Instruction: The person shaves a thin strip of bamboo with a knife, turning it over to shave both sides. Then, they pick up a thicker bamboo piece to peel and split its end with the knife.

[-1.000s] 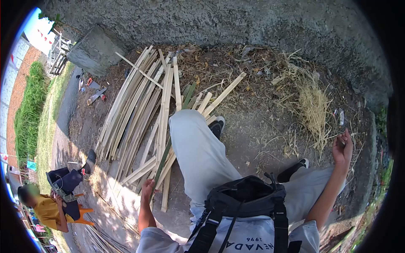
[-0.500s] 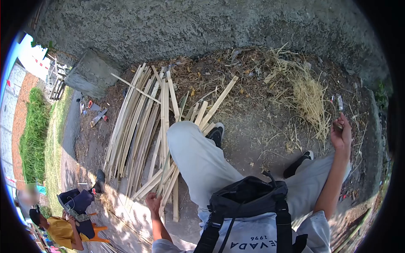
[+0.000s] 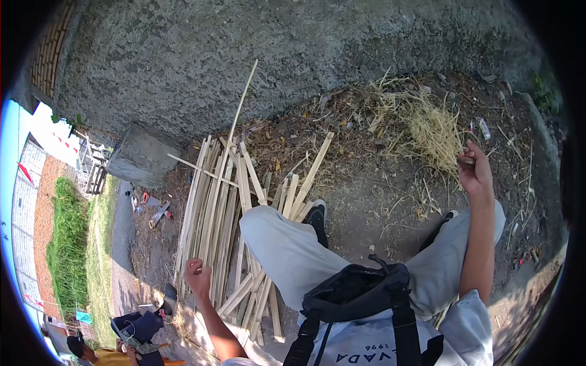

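Observation:
My right hand (image 3: 476, 174) is raised at the right, fingers closed around a short brown object like a wooden handle (image 3: 466, 162); its far end is hidden. Over the pile on the left, my left hand (image 3: 197, 279) is closed. A long thin wooden strip (image 3: 243, 102) slants from the wall across the pile toward that hand and seems held in it, though the contact point is hard to see. Beneath lie many pale wooden strips (image 3: 204, 210), some crossing near my left knee.
A heap of fine shavings (image 3: 432, 131) lies ahead to the right, below a rough grey wall (image 3: 293, 49). A concrete block (image 3: 143, 157) stands beyond the pile. Saws (image 3: 160, 215) rest on the ground at left. Another person (image 3: 137, 341) sits at the lower left.
My left hand has moved left and slightly up; a long strip now rises above the pile against the wall. My right hand has shifted left and up with the brown object. The view has turned.

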Demonstrator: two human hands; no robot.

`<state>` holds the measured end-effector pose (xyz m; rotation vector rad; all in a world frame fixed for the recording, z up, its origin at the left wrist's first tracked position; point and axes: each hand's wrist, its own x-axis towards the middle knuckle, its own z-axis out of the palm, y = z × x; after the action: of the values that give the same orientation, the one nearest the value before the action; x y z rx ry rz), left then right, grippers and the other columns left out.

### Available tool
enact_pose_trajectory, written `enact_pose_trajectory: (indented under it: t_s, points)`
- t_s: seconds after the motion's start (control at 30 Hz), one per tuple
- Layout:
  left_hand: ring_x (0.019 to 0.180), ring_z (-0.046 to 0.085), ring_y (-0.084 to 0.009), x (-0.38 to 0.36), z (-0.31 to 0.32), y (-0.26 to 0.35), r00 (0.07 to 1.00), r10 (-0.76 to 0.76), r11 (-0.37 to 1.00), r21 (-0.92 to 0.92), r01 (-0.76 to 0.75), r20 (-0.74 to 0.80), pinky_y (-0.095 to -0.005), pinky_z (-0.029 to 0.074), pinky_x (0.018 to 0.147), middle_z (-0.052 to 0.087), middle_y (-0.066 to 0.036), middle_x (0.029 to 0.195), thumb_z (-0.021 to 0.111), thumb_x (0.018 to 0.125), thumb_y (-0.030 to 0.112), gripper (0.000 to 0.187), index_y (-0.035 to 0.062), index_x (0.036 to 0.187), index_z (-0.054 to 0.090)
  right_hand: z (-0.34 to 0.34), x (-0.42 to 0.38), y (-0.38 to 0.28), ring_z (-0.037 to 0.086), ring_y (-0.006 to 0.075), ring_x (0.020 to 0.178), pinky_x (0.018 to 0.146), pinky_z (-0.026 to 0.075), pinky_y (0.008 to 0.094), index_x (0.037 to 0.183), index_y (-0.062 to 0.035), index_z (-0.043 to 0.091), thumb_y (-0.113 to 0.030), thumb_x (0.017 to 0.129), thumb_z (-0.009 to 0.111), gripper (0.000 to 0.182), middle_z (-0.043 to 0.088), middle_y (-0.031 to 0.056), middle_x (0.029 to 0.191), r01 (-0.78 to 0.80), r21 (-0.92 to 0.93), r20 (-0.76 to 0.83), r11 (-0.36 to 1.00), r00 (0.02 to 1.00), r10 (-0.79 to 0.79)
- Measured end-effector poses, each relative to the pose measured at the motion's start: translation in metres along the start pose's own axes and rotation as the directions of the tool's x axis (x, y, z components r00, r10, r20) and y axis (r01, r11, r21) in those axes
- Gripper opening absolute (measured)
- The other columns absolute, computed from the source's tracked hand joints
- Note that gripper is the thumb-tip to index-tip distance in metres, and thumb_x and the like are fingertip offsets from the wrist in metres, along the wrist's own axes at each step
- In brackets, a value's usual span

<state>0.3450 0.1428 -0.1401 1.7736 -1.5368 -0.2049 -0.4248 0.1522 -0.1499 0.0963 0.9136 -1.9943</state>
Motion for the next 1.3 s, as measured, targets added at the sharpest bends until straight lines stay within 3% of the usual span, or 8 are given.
enact_pose_trajectory:
  t_s: [0.1, 0.37, 0.47, 0.6, 0.77, 0.9, 1.1, 1.3]
  points:
    - [0.079, 0.060, -0.0110, 0.063, 0.019, 0.056, 0.981, 0.192, 0.981, 0.024, -0.192, 0.004, -0.0230, 0.048, 0.062, 0.061, -0.005, 0.098, 0.066, 0.068, -0.003, 0.016, -0.0044, 0.084, 0.068, 0.011, -0.003, 0.012, 0.050, 0.0048, 0.056, 0.061, 0.051, 0.0236, 0.082, -0.0075, 0.052, -0.006, 0.090, 0.062, 0.013, 0.051, -0.0034, 0.067, 0.009, -0.005, -0.004, 1.000, 1.000, -0.009]
    - [0.086, 0.059, -0.0102, 0.159, 0.149, 0.216, 0.910, 0.365, 0.846, -0.480, -0.234, 0.199, -0.0218, 0.048, 0.071, 0.058, -0.005, 0.105, 0.065, 0.071, -0.008, 0.018, -0.0063, 0.088, 0.070, 0.031, 0.007, 0.039, 0.051, 0.0094, 0.061, 0.064, 0.049, 0.0287, 0.081, -0.0067, 0.052, -0.014, 0.088, 0.069, 0.020, 0.053, -0.0010, 0.069, -0.016, -0.067, 0.120, 0.998, 0.992, 0.024]
    - [0.086, 0.061, -0.0109, 0.164, 0.204, 0.274, 0.827, 0.510, 0.763, -0.568, -0.308, 0.237, -0.0217, 0.051, 0.067, 0.060, -0.005, 0.103, 0.066, 0.071, -0.007, 0.019, -0.0058, 0.090, 0.070, 0.048, -0.006, 0.042, 0.053, 0.0109, 0.065, 0.065, 0.048, 0.0280, 0.079, -0.0068, 0.052, -0.022, 0.085, 0.074, 0.028, 0.056, 0.0010, 0.072, 0.074, -0.257, 0.119, 0.963, 0.992, -0.045]
    - [0.084, 0.061, -0.0105, 0.135, 0.262, 0.319, 0.725, 0.562, 0.742, -0.630, -0.228, 0.399, -0.0225, 0.051, 0.071, 0.061, -0.006, 0.103, 0.065, 0.070, -0.003, 0.020, -0.0055, 0.088, 0.071, 0.069, -0.009, 0.040, 0.055, 0.0120, 0.068, 0.068, 0.046, 0.0272, 0.079, -0.0066, 0.055, -0.032, 0.080, 0.079, 0.035, 0.060, 0.0041, 0.078, 0.172, -0.346, 0.098, 0.922, 0.984, -0.147]
    - [0.085, 0.061, -0.0111, 0.089, 0.301, 0.333, 0.656, 0.627, 0.741, -0.582, -0.335, 0.420, -0.0238, 0.049, 0.071, 0.064, -0.004, 0.097, 0.067, 0.062, 0.003, 0.025, -0.0030, 0.086, 0.071, 0.073, 0.010, 0.044, 0.056, 0.0117, 0.069, 0.069, 0.045, 0.0281, 0.083, -0.0048, 0.060, -0.038, 0.077, 0.081, 0.040, 0.063, 0.0051, 0.081, 0.305, -0.277, 0.085, 0.911, 0.952, -0.293]
    - [0.084, 0.063, -0.0147, 0.067, 0.317, 0.333, 0.586, 0.674, 0.732, -0.515, -0.446, 0.451, -0.0261, 0.050, 0.072, 0.065, -0.004, 0.097, 0.070, 0.059, 0.008, 0.027, -0.0022, 0.084, 0.071, 0.062, 0.020, 0.047, 0.055, 0.0096, 0.067, 0.064, 0.046, 0.0262, 0.086, -0.0075, 0.056, -0.037, 0.081, 0.078, 0.038, 0.058, 0.0017, 0.078, 0.162, -0.328, -0.021, 0.931, 0.984, -0.178]
    - [0.080, 0.065, -0.0197, 0.049, 0.325, 0.334, 0.531, 0.742, 0.669, -0.506, -0.544, 0.409, -0.0299, 0.052, 0.071, 0.065, -0.006, 0.098, 0.071, 0.060, 0.011, 0.030, -0.0018, 0.088, 0.069, 0.043, 0.028, 0.049, 0.054, 0.0093, 0.066, 0.062, 0.044, 0.0258, 0.084, -0.0049, 0.060, -0.023, 0.088, 0.071, 0.021, 0.061, 0.0019, 0.080, 0.156, -0.071, 0.072, 0.985, 0.986, -0.151]
    - [0.087, 0.066, -0.0262, 0.022, 0.349, 0.320, 0.538, 0.722, 0.690, -0.388, -0.611, 0.435, -0.0340, 0.053, 0.077, 0.065, -0.009, 0.102, 0.071, 0.066, 0.011, 0.029, -0.0002, 0.093, 0.069, 0.049, 0.017, 0.046, 0.055, 0.0113, 0.062, 0.060, 0.044, 0.0259, 0.086, -0.0007, 0.059, -0.013, 0.088, 0.068, 0.015, 0.060, 0.0028, 0.073, 0.272, -0.370, -0.026, 0.888, 0.953, -0.302]
